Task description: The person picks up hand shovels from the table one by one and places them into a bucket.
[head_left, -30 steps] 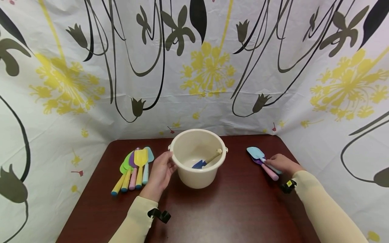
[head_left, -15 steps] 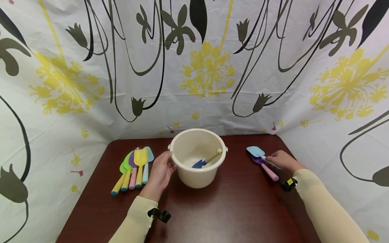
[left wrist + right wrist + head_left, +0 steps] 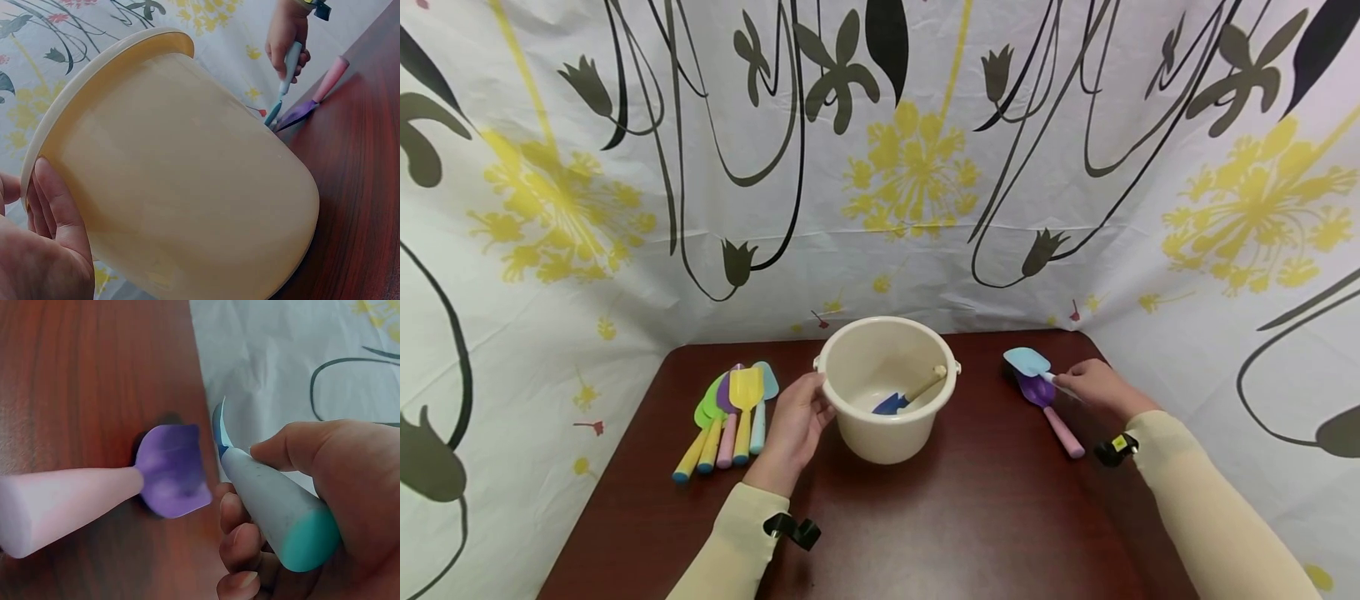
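Far left, on the dark red-brown table (image 3: 880, 533): one fan of toy shovels, handles toward me, comprising two lime-green shovels with yellow handles (image 3: 711, 404), a purple shovel with a pink handle (image 3: 727, 433), an all-yellow shovel (image 3: 745, 400) and an all-light-blue shovel (image 3: 760, 417). Next, my left hand (image 3: 795, 429): fingers bent, gripping the near-left rim of the bucket. Centre: one round cream plastic bucket (image 3: 887, 437), upright, mouth up; inside it, one small blue-bladed tool with a tan handle (image 3: 913, 396), leaning against the right inner wall. Right of that, well apart from the bucket: one light-blue shovel with a pale blue-grey handle (image 3: 1027, 362), its blade pointing left and away from me, its long axis slanting back to my right hand (image 3: 1097, 390), which pinched the handle between thumb and curled fingers. Below its blade in the head view: one second purple shovel with a pink handle (image 3: 1051, 408), its handle slanting toward me. The governing relation: the bucket stood to the left of my right-hand grip, on the blade's side; my right hand alone was near the light-blue shovel, while my left was across the bucket from it.
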A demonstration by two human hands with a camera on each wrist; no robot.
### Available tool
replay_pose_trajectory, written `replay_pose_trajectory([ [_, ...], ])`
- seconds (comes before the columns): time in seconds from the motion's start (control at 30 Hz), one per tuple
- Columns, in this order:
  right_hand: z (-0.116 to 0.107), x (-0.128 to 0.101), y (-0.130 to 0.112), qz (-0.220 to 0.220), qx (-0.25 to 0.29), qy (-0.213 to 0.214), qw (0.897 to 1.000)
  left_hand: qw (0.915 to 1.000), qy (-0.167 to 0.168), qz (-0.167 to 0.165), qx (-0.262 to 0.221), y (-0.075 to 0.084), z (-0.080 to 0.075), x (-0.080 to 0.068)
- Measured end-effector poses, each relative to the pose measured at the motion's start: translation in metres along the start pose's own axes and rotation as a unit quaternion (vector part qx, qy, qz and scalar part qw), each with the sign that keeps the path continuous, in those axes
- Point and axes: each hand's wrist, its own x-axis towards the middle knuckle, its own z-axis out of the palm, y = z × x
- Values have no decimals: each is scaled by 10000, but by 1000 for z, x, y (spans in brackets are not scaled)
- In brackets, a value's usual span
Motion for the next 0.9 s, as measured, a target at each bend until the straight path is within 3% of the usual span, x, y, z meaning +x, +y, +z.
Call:
replay_pose_trajectory([
  [0.27, -14, -3, -26, -468, -286, 244, 9982, 10000, -3, 8, 26, 0, -1, 1],
  [0.9, -39, -14, -113, -968, -195, 27, 9951, 10000, 48, -17, 59, -1, -2, 1],
])
